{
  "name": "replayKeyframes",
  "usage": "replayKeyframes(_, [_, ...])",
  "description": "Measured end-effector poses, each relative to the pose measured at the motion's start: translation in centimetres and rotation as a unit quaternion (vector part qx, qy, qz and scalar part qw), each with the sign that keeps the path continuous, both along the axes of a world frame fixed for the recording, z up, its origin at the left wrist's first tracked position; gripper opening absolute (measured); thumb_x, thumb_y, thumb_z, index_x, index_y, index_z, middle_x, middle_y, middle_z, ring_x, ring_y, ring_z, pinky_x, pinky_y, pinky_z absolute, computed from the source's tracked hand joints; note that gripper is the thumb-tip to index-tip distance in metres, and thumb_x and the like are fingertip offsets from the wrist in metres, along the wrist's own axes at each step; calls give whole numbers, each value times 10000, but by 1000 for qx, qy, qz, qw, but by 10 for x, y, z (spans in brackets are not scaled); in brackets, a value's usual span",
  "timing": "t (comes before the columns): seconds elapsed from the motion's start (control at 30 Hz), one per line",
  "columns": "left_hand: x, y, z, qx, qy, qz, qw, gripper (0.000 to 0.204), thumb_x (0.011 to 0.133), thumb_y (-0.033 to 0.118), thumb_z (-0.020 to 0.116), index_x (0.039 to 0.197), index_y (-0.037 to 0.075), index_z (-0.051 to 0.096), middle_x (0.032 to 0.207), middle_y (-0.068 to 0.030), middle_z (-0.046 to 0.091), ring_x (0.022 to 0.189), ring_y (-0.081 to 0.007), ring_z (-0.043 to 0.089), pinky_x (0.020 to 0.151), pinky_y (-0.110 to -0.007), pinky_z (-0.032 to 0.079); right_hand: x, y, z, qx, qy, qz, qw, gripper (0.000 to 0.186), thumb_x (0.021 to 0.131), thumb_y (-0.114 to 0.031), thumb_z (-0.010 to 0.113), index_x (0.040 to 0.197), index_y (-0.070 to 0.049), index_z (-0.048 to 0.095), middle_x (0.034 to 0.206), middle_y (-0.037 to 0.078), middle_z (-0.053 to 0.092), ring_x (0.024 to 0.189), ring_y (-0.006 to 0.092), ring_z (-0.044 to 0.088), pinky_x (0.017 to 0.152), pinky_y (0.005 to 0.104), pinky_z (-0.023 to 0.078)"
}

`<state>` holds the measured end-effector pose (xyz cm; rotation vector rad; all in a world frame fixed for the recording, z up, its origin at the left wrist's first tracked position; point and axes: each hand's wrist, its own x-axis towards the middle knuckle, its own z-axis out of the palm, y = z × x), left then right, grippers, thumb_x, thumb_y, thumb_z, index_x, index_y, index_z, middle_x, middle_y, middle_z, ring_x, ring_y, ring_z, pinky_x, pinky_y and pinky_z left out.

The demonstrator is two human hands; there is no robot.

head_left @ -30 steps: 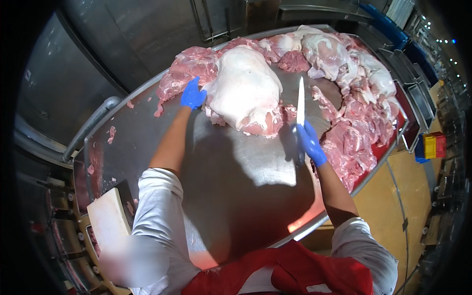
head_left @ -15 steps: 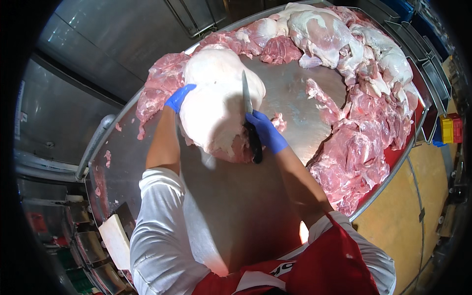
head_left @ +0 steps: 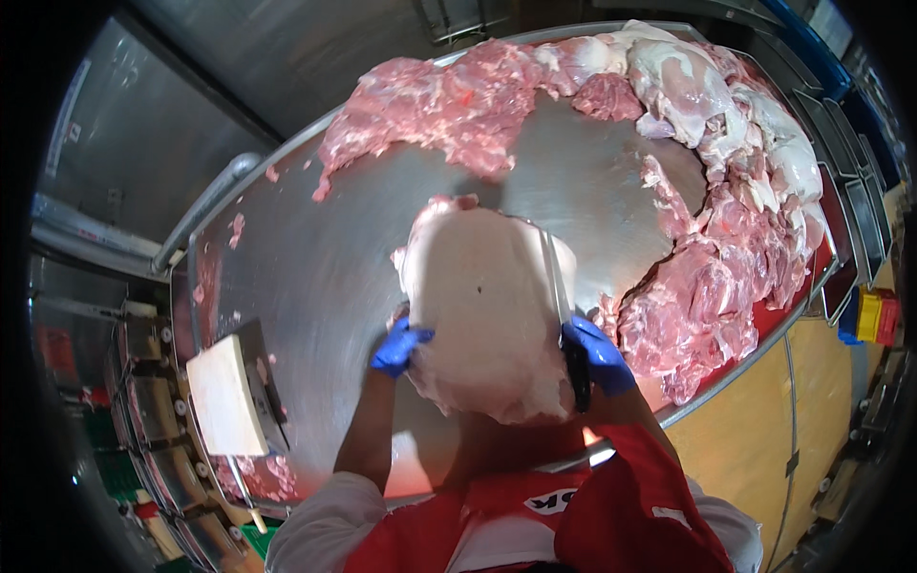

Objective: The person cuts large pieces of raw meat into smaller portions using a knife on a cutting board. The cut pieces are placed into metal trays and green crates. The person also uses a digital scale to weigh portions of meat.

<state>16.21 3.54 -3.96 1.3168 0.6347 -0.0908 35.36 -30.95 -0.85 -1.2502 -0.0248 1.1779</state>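
A large piece of raw meat (head_left: pixel 478 296), its pale skin side up, is in front of me at the near side of the metal table. My left hand (head_left: pixel 401 347), in a blue glove, grips its left edge near the lower corner. In my gloved right hand (head_left: pixel 598 355) is a knife (head_left: pixel 555 277), black handle toward me. The blade points away from me, along the right edge of the meat. My right fingers also appear to touch that edge; the underside is hidden.
Trimmed raw meat (head_left: pixel 430 105) lies along the table's far edge, and more meat (head_left: pixel 702 296) is heaped on the right. At the left rim are a white board (head_left: pixel 226 396) and small scraps. A metal table (head_left: pixel 315 277) lies under everything; yellow and red bins (head_left: pixel 874 315) stand beyond the right side.
The pale meat has come toward me from the far side, with both hands on it, and now looks flatter. Spread pink meat shows at the far edge where it was.
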Motion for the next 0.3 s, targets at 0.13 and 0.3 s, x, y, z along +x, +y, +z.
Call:
replayKeyframes(0.13, [-105, -72, 5, -32, -12, 143, 989, 779, 736, 45, 692, 1442, -4, 367, 1299, -123, 562, 1171, -258, 567, 1026, -407, 463, -69, -11, 1, -7, 30, 19, 999, 251, 973, -246, 590, 1114, -42, 632, 863, -30, 594, 791, 67, 544, 721, 212, 443])
replayKeyframes(0.3, [-201, -71, 9, -43, 36, 146, 988, 777, 729, 38, 695, 1440, 15, 381, 1303, -112, 567, 1172, -239, 570, 1003, -401, 482, -147, 6, 1, 14, 49, 27, 998, 320, 966, -267, 613, 1166, -18, 608, 936, -14, 600, 840, 76, 544, 752, 203, 446])
